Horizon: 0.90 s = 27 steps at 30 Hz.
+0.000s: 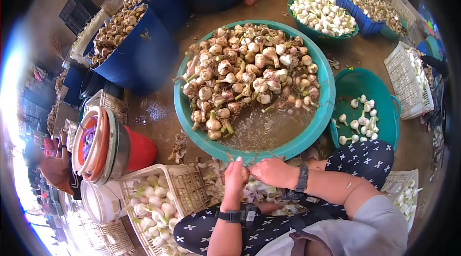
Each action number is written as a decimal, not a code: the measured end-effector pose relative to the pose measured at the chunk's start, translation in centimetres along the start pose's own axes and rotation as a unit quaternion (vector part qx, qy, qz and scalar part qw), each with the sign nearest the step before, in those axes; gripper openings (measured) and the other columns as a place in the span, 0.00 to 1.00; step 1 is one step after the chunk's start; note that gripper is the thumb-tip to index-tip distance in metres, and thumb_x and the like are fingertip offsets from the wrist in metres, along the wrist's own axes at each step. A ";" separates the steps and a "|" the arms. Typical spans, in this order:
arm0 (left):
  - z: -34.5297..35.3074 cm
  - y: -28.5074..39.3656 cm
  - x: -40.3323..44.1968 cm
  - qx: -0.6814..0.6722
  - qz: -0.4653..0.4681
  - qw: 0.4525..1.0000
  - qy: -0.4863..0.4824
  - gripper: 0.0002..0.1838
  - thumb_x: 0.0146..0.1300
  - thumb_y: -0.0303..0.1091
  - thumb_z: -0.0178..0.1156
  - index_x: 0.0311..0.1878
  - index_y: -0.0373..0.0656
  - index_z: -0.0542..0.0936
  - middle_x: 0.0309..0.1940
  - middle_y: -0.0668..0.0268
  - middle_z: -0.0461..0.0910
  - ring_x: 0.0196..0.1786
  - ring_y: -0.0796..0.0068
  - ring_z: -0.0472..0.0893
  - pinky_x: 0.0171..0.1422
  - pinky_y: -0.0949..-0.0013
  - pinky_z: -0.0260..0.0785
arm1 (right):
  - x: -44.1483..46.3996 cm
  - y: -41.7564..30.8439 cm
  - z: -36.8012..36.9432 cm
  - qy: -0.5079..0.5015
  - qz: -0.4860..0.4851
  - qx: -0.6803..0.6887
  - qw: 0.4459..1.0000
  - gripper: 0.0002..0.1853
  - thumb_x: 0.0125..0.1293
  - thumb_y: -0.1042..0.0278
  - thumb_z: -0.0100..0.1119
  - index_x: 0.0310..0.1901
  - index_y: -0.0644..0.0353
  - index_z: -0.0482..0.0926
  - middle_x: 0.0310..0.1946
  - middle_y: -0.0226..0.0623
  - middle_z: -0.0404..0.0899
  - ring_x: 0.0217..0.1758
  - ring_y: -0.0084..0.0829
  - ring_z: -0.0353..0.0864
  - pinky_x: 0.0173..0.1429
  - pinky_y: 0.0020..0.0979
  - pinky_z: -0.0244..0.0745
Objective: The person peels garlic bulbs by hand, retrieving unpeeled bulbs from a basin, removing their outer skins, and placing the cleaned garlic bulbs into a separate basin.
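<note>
Both of my hands are close together at the near rim of a large green basin [326, 107]. My left hand [234, 179] is closed around a garlic bulb [245, 174], only partly visible between the hands. Fingers of my right hand [274, 172] are pinched at the bulb's side, on something too small to make out. Unpeeled, dirty garlic bulbs [249, 71] are heaped in the basin, with murky water [264, 131] at its near side. Garlic skins [216, 177] lie below my hands.
Right of the basin stands a green tub [367, 81] with cleaned garlic. A crate [185, 184] of white garlic is at the left, beside stacked bowls [103, 145] and a red bucket [139, 150]. Blue barrels [139, 54] stand behind. Another person [55, 169] is at far left.
</note>
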<state>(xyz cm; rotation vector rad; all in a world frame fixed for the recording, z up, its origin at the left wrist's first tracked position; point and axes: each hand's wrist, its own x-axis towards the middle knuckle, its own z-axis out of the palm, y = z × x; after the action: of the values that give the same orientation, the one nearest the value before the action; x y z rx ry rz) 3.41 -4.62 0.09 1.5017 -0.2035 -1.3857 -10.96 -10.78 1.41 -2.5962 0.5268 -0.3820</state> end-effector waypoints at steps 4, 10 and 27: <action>1.1 0.2 -0.1 0.100 0.035 0.992 -0.063 0.15 0.62 0.38 0.56 0.22 0.48 0.65 0.12 0.76 0.61 0.10 0.86 0.57 0.13 0.77 0.44 | -1.2 -0.1 -0.5 -0.003 -0.026 -0.037 0.999 0.08 0.53 0.66 0.54 0.20 0.59 0.73 0.17 0.41 0.74 0.22 0.40 0.77 0.27 0.39 0.71; 0.9 -0.5 -0.1 0.076 0.024 0.992 -0.102 0.09 0.63 0.37 0.55 0.31 0.44 0.73 0.21 0.77 0.71 0.23 0.88 0.67 0.26 0.80 0.59 | -2.7 2.4 2.6 -0.039 0.355 0.564 0.745 0.17 0.67 0.57 0.49 0.29 0.62 0.77 0.18 0.27 0.73 0.20 0.19 0.73 0.22 0.24 0.68; 1.0 -0.8 -2.2 0.210 0.307 0.923 -0.093 0.11 0.57 0.18 0.52 0.41 0.38 0.79 0.57 0.53 0.70 0.57 0.58 0.73 0.60 0.60 0.65 | -2.1 0.1 -1.7 0.112 0.329 0.739 0.577 0.11 0.67 0.67 0.49 0.38 0.65 0.78 0.29 0.28 0.78 0.30 0.18 0.75 0.36 0.21 0.71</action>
<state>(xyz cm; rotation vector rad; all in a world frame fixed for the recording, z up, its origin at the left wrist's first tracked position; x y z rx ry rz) 1.49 -3.31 1.07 1.4561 -1.0566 -0.9957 -13.44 -10.58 2.47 -0.6218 0.7231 -0.5296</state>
